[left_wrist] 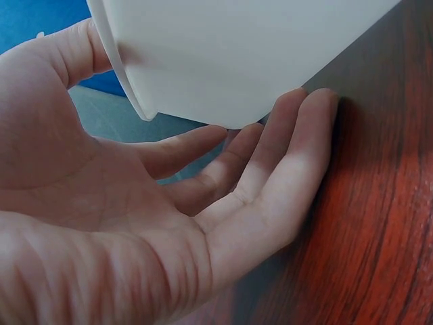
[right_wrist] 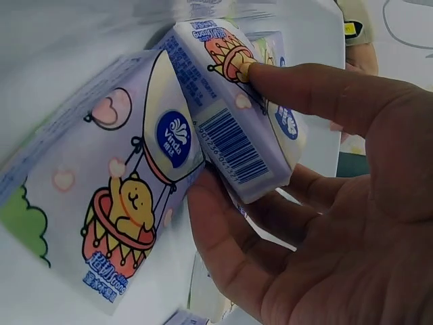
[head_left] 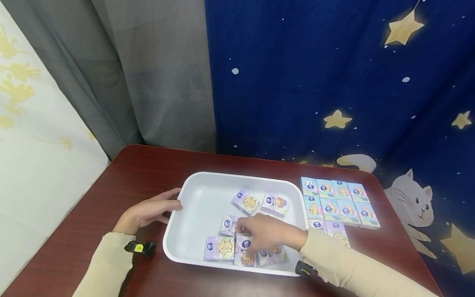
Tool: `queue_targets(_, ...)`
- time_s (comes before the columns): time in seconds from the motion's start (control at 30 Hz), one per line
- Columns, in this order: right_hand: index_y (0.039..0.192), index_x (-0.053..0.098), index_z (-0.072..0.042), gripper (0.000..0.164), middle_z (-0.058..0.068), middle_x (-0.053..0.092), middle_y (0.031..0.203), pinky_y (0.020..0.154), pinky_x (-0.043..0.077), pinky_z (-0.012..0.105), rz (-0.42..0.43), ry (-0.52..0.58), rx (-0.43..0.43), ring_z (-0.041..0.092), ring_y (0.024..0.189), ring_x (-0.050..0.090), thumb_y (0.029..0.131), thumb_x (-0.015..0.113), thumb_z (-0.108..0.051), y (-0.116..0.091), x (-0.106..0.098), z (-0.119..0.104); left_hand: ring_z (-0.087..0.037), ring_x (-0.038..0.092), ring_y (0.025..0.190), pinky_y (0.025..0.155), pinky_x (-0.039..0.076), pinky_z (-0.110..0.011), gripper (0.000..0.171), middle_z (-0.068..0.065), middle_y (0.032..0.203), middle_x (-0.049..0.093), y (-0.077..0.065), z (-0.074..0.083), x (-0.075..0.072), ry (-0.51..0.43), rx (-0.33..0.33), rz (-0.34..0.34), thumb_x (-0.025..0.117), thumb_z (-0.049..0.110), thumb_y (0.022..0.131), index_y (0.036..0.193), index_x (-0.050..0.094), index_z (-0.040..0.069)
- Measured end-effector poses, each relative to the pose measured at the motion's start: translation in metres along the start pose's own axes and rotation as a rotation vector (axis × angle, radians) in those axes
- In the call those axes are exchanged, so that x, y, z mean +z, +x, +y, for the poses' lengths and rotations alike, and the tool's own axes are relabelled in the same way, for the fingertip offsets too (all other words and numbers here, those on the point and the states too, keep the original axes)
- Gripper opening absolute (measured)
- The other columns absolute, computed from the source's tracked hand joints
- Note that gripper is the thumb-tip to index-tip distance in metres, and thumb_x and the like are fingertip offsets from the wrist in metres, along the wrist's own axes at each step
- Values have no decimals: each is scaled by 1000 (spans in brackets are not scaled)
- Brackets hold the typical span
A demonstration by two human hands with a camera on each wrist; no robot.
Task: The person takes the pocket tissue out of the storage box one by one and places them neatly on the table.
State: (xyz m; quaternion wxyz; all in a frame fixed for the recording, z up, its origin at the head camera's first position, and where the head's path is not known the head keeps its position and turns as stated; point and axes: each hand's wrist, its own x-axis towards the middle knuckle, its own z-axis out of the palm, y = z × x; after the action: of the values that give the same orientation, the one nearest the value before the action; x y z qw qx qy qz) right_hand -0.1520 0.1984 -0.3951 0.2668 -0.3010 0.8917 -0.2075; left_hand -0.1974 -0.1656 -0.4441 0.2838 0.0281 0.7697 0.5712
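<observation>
At the lower center of the head view, the right hand pinches a purple tissue pack between thumb and fingers, inside the white tray. Other purple packs lie around it. At lower left, the left hand grips the tray's edge, thumb over the rim. Blue packs sit in two rows on the table, at lower right.

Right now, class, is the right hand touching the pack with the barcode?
Touching: the right wrist view shows the right hand pinching the barcoded pack between its fingers.
</observation>
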Motion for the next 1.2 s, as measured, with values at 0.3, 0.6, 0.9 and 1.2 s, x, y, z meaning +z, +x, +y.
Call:
queue_targets(0.3,117,71,-20,50,-11,64,89,69,51,28,-10,12,-8,8,75,59,75,98,-15,-3,-1,0,-35,72,108,93,62,-58,82,-19,136,67,-1,-1,0,-7,0,-4,66,20,99,170,29,4)
queue_targets(0.6,116,71,-19,47,-9,66,95,69,55,30,9,89,-27,10,77,63,76,95,-14,-10,-14,6,-34,72,108,93,62,-58,82,-18,135,67,-2,1,1,5,-1,0,66,20,98,170,29,4)
queue_targets(0.9,116,73,-18,44,-4,68,101,79,53,37,43,218,-22,19,90,61,77,91,-10,-19,-29,18,-34,72,108,93,62,-58,82,-18,133,68,-2,-1,0,3,-1,-3,66,20,98,170,28,3)
queue_targets(1.2,119,72,-12,40,4,67,108,72,57,36,32,432,-24,22,84,66,83,86,-6,-35,-39,39,-34,72,108,93,62,-58,83,-18,133,68,-1,-2,-1,0,2,-3,65,20,99,170,27,3)
